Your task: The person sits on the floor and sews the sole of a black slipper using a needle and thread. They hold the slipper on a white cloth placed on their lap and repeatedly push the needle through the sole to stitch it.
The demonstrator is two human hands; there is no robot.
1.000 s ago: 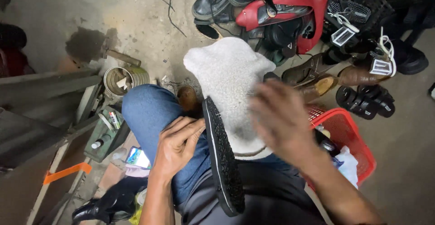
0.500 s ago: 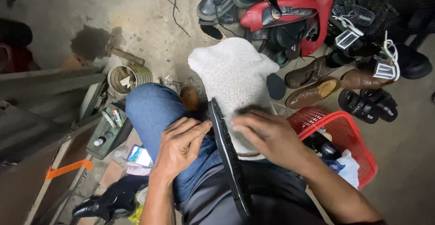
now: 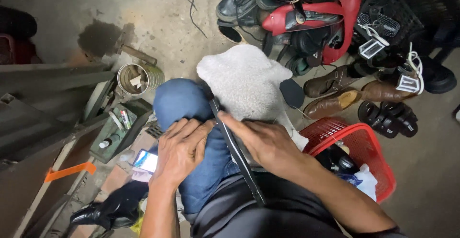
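A long black shoe sole (image 3: 235, 148) stands on edge across my lap, between my blue-jeaned knee (image 3: 184, 105) and a grey cloth (image 3: 247, 81) draped over my other knee. My left hand (image 3: 179, 151) rests flat on the jeans thigh, its fingers against the sole's left side. My right hand (image 3: 264, 141) lies over the sole's right face, fingers pointing left and pressed along its top edge. Whether that hand holds a small tool is hidden.
A red plastic basket (image 3: 369, 144) with bottles and a rag sits at my right. A pile of shoes, boots and sandals (image 3: 335, 51) covers the floor ahead. A tin can (image 3: 139, 77), a green toolbox (image 3: 120, 128), a phone (image 3: 145, 160) and a black shoe (image 3: 103, 211) lie at left.
My right hand came down from above the grey cloth onto the sole's right side. The left hand stayed on the thigh against the sole.
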